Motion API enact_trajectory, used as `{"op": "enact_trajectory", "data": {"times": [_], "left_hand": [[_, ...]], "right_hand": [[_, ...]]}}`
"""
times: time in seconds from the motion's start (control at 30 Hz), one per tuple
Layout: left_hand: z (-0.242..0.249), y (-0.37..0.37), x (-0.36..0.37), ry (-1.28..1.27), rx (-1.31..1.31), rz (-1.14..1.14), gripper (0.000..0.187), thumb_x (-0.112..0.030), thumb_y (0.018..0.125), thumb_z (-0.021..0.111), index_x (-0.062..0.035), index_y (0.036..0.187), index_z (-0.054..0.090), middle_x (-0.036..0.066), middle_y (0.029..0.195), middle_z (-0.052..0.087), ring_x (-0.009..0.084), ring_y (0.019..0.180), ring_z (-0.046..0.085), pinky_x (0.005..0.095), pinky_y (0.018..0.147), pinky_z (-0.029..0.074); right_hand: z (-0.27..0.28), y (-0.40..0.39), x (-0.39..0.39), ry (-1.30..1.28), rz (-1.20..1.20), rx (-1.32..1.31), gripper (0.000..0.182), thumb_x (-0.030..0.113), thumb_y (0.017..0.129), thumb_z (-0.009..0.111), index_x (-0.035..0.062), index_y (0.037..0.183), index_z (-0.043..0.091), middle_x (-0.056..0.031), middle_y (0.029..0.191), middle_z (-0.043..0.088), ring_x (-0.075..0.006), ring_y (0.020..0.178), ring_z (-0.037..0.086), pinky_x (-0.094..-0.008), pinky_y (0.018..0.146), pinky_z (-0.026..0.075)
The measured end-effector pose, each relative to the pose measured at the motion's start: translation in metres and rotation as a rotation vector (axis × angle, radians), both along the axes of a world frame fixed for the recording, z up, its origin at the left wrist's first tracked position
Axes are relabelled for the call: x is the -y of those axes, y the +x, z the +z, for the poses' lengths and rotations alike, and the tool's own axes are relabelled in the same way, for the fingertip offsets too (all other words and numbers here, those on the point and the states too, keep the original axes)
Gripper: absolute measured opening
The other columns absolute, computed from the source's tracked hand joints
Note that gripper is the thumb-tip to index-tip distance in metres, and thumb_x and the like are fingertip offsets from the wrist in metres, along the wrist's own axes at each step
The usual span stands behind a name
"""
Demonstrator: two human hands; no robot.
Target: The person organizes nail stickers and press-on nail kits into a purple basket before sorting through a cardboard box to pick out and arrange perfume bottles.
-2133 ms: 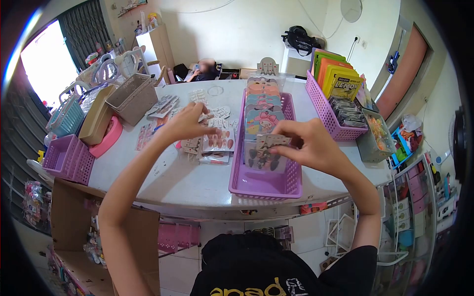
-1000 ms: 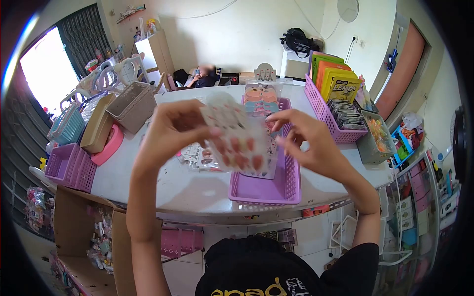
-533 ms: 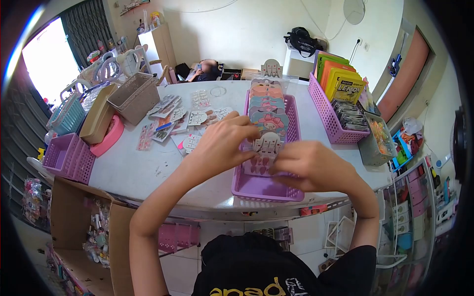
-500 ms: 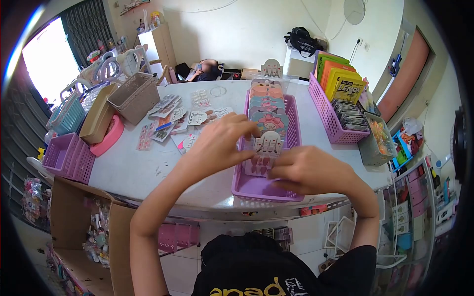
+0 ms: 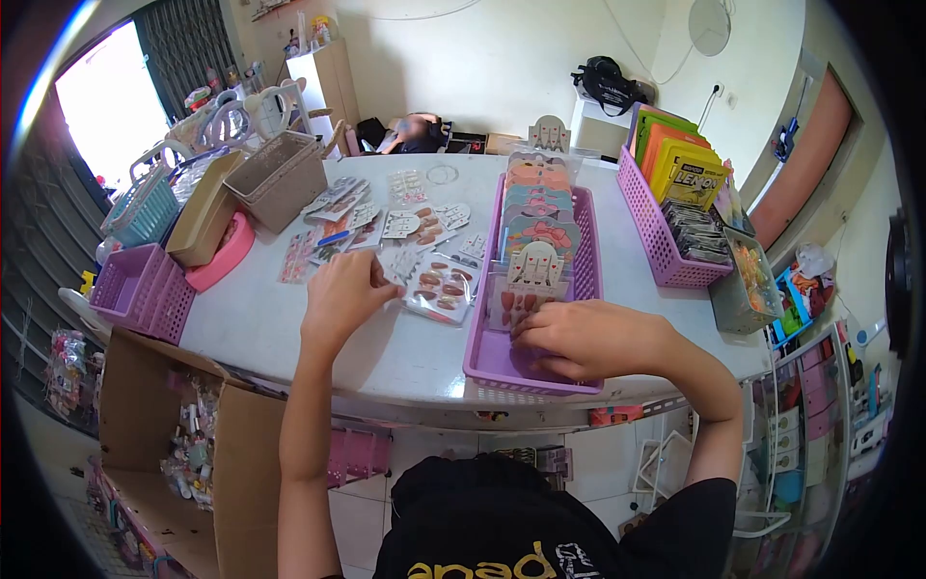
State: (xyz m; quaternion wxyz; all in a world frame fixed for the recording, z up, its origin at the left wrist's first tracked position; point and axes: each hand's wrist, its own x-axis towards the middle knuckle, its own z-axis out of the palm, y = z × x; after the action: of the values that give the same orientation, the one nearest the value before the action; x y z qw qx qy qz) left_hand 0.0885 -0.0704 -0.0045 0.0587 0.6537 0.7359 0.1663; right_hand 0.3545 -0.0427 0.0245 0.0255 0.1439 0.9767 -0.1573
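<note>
My right hand (image 5: 593, 338) is inside the purple basket (image 5: 476, 352), fingers curled against the lower part of a pack of press-on nails (image 5: 516, 301). This front pack has a white rounded header card (image 5: 536, 263) and reddish nails. More packs with cartoon header cards (image 5: 542, 232) stand upright behind it in a row. My left hand (image 5: 345, 294) is over the table, left of the basket, its finger and thumb pinched near the edge of a pack of brown press-on nails (image 5: 441, 289). Whether that pack is between the fingertips is not clear.
Loose nail packs (image 5: 415, 224) lie spread on the white table (image 5: 246, 314). At right are a purple basket of colourful packets (image 5: 666, 256) and a grey bin (image 5: 745, 304). Several baskets, including a beige one (image 5: 280, 183), line the left side. A person (image 5: 422, 135) is beyond the table.
My left hand has moved left, from the front pack in the basket to the loose packs. My right hand stays in the basket, slightly lower. The brown nail pack is now uncovered.
</note>
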Motion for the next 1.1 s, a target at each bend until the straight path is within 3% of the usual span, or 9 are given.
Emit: {"op": "enact_trajectory", "data": {"times": [0.07, 0.2, 0.37, 0.43, 0.57, 0.7, 0.83, 0.93, 1.1], "left_hand": [[-0.003, -0.003, -0.002, 0.215, 0.224, -0.086, 0.024, -0.019, 0.064, 0.068, -0.0002, 0.064, 0.054, 0.012, 0.060, 0.058, 0.0223, 0.059, 0.059, 0.0328, 0.053, 0.043], [0.017, -0.004, -0.005, 0.246, 0.498, -0.192, 0.016, -0.003, 0.068, 0.063, 0.0000, 0.073, 0.048, 0.009, 0.061, 0.060, 0.0095, 0.055, 0.059, 0.0199, 0.048, 0.045], [0.056, 0.008, 0.003, 0.459, 0.561, -0.226, 0.016, 0.001, 0.068, 0.062, 0.0023, 0.077, 0.049, 0.010, 0.061, 0.060, 0.0100, 0.058, 0.059, 0.0201, 0.052, 0.045], [0.070, 0.015, 0.010, 0.740, 0.519, -0.313, 0.017, 0.000, 0.069, 0.064, 0.0003, 0.078, 0.050, 0.008, 0.064, 0.061, 0.0087, 0.058, 0.059, 0.0198, 0.053, 0.047], [0.080, 0.037, 0.021, 0.888, 0.672, -0.569, 0.020, 0.002, 0.066, 0.067, -0.0012, 0.077, 0.051, 0.005, 0.066, 0.062, 0.0095, 0.065, 0.061, 0.0207, 0.056, 0.049], [0.077, 0.065, 0.021, 0.602, 0.457, -0.736, 0.018, 0.002, 0.065, 0.068, -0.0003, 0.071, 0.051, 0.003, 0.065, 0.060, 0.0116, 0.066, 0.062, 0.0214, 0.059, 0.048], [0.050, 0.074, -0.002, 0.496, 0.478, -0.832, 0.017, -0.002, 0.066, 0.068, -0.0014, 0.070, 0.052, 0.003, 0.062, 0.059, 0.0121, 0.061, 0.062, 0.0218, 0.057, 0.048], [0.044, 0.069, -0.007, 0.308, 0.433, -0.886, 0.016, -0.005, 0.071, 0.061, -0.0012, 0.076, 0.047, 0.010, 0.064, 0.059, 0.0237, 0.062, 0.060, 0.0301, 0.056, 0.046], [0.049, 0.060, -0.012, 0.313, 0.285, -0.819, 0.019, -0.015, 0.074, 0.060, -0.0002, 0.070, 0.050, 0.011, 0.062, 0.058, 0.0252, 0.062, 0.057, 0.0326, 0.057, 0.044]], "right_hand": [[0.001, 0.001, 0.000, -0.002, 0.011, -0.017, 0.018, 0.011, 0.074, 0.051, -0.0021, 0.085, 0.055, -0.0139, 0.091, 0.056, -0.0283, 0.089, 0.053, -0.0372, 0.076, 0.045], [0.014, 0.008, -0.002, -0.040, 0.029, 0.035, 0.020, 0.016, 0.077, 0.052, -0.0017, 0.086, 0.055, -0.0133, 0.088, 0.056, -0.0288, 0.086, 0.054, -0.0371, 0.072, 0.045], [0.030, 0.021, 0.003, -0.080, -0.035, -0.074, 0.021, 0.019, 0.079, 0.052, 0.0002, 0.087, 0.056, -0.0124, 0.085, 0.056, -0.0289, 0.080, 0.055, -0.0374, 0.068, 0.044], [0.036, 0.026, 0.008, -0.090, -0.079, -0.108, 0.021, 0.019, 0.079, 0.052, 0.0007, 0.087, 0.055, -0.0120, 0.085, 0.056, -0.0286, 0.078, 0.055, -0.0373, 0.067, 0.045], [0.049, 0.036, 0.025, 0.012, -0.055, -0.277, 0.017, 0.016, 0.078, 0.054, 0.0045, 0.090, 0.056, -0.0085, 0.085, 0.058, -0.0250, 0.075, 0.057, -0.0334, 0.064, 0.046], [0.063, 0.041, 0.051, 0.003, -0.060, -0.048, 0.020, 0.013, 0.076, 0.056, 0.0079, 0.096, 0.057, -0.0061, 0.087, 0.059, -0.0226, 0.072, 0.059, -0.0305, 0.059, 0.048], [0.054, 0.036, 0.054, 0.083, -0.118, -0.077, 0.027, 0.007, 0.070, 0.052, 0.0062, 0.097, 0.056, -0.0064, 0.088, 0.058, -0.0240, 0.070, 0.059, -0.0316, 0.058, 0.049], [0.040, 0.032, 0.040, 0.083, -0.070, -0.127, 0.030, 0.005, 0.070, 0.050, 0.0016, 0.100, 0.050, -0.0123, 0.083, 0.055, -0.0277, 0.075, 0.057, -0.0355, 0.060, 0.047], [0.027, 0.012, 0.021, -0.022, -0.077, 0.050, 0.025, 0.003, 0.069, 0.048, -0.0012, 0.093, 0.051, -0.0157, 0.083, 0.055, -0.0301, 0.080, 0.056, -0.0380, 0.065, 0.047]]}}
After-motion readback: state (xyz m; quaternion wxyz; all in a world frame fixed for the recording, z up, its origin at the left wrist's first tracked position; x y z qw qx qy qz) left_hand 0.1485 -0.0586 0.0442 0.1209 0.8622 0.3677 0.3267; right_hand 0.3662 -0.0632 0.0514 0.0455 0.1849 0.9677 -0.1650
